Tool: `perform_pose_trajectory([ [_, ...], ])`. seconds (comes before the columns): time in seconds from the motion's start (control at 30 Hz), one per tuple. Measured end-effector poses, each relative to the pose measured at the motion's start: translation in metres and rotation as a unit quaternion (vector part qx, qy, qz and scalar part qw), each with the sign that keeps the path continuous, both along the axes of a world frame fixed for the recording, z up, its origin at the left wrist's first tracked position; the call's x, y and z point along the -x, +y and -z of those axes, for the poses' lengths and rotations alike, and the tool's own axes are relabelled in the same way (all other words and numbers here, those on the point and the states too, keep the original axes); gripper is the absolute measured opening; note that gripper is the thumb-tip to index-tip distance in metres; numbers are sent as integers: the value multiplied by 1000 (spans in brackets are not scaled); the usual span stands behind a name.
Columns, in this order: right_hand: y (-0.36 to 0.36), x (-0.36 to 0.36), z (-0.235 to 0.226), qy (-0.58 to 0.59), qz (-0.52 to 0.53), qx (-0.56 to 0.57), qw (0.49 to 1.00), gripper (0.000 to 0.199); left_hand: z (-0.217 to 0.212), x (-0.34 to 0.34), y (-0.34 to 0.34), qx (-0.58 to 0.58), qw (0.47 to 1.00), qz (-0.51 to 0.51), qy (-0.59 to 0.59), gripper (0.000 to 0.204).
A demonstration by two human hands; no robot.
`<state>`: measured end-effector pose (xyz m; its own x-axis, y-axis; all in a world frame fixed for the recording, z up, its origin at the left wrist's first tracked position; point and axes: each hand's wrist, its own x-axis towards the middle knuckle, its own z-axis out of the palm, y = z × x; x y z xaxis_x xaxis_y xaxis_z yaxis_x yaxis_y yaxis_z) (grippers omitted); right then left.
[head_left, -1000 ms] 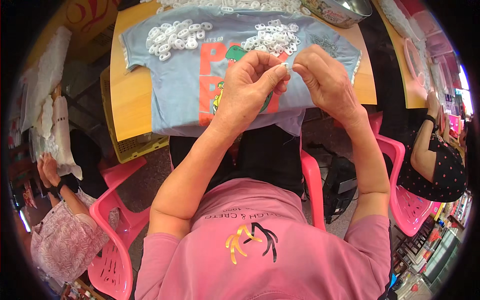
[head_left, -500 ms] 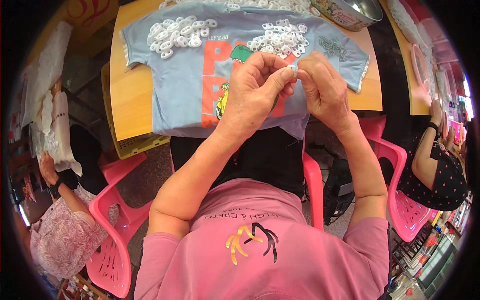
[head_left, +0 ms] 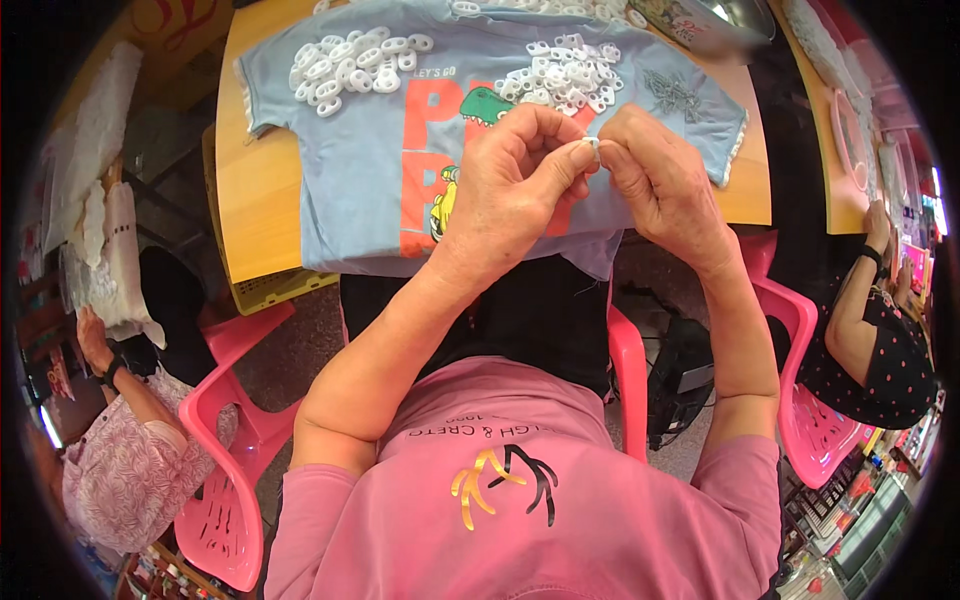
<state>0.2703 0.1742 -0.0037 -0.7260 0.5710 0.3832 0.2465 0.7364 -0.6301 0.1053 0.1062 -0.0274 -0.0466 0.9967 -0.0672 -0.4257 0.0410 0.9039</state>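
Observation:
Above the shirt, a small white plastic piece [head_left: 592,143] is pinched between thumb and fingers of my left hand [head_left: 512,190]. The fingers of my right hand [head_left: 662,185] are closed at its right side, fingertips touching it. Fingers cover most of the piece, so its full shape is hidden. Beyond my hands lie two heaps on a blue-grey T-shirt [head_left: 345,200]. White oval pieces with holes [head_left: 350,70] form the left heap. The right heap holds smaller white plastic pieces [head_left: 565,75], also with holes.
The shirt covers much of a wooden table [head_left: 262,200]. More white pieces lie along its far edge, near a metal tin [head_left: 700,25]. Pink chairs [head_left: 225,490] stand at both sides. Two other people sit there, one's hand [head_left: 95,340] at the left. A yellow crate [head_left: 285,290] is under the table.
My right hand has turned slightly and shifted a little to the right. The small white piece stays between my fingertips. Both heaps look the same.

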Motion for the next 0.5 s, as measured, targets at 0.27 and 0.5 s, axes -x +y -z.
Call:
perform_pose_trajectory([
  [0.27, -3, 8, 3, 8, 46, 22, 999, 11, 1, -4, 0, -5, 1000, -17, -8, 14],
  [0.5, 0, 15, -7, -13, 84, -82, 993, 15, -4, -3, 4, 30, 995, -54, -76, 10],
])
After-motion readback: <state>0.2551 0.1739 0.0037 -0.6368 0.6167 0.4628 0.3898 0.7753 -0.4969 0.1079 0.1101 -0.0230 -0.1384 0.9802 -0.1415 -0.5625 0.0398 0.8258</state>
